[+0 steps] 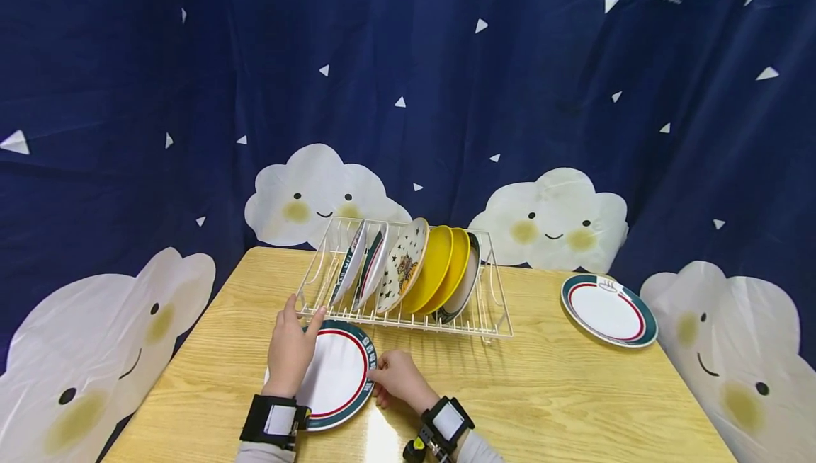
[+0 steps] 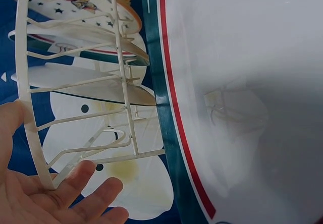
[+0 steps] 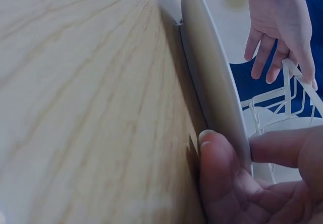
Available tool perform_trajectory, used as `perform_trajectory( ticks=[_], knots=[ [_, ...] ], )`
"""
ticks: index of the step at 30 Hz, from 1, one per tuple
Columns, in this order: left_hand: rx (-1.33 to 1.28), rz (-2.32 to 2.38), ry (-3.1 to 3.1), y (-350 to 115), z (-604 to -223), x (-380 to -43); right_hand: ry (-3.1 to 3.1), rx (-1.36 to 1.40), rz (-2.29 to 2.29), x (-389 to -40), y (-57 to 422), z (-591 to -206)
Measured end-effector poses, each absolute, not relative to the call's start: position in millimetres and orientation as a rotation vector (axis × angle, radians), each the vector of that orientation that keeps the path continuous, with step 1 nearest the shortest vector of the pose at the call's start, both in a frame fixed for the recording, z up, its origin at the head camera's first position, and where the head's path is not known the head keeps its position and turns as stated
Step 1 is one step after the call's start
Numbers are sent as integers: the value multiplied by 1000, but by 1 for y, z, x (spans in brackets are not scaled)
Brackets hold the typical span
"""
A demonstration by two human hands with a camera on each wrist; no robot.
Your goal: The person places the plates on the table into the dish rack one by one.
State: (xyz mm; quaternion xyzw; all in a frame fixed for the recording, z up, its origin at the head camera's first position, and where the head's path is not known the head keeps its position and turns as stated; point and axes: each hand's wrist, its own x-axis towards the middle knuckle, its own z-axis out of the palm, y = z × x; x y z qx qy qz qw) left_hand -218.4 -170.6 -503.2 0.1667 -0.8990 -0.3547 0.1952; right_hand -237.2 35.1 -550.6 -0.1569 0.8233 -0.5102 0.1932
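Observation:
A white plate with a green rim and a red ring [image 1: 334,378] lies on the wooden table before the dish rack. My right hand [image 1: 400,378] pinches its right rim; in the right wrist view the thumb and curled fingers lie on opposite faces of the plate [image 3: 214,67]. My left hand [image 1: 292,350] holds the near left corner of the white wire dish rack [image 1: 414,321]. In the left wrist view, the rack's bar [image 2: 25,72] passes between the thumb and the spread fingers.
In the rack, plates stand on edge: two green-rimmed ones, a star-patterned plate [image 1: 403,272], two yellow plates [image 1: 433,272] and a dark-rimmed one [image 1: 462,289]. Another green-rimmed plate [image 1: 608,311] lies at the table's right edge. A dark blue curtain [image 1: 408,59] with clouds hangs behind.

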Motion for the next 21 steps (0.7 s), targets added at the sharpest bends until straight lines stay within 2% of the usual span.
perform_trajectory(
  ticks=[21],
  knots=[
    [508,-1012,-2539,-169,-501,-218,2279,-352,-1521,-237,60,-552]
  ],
)
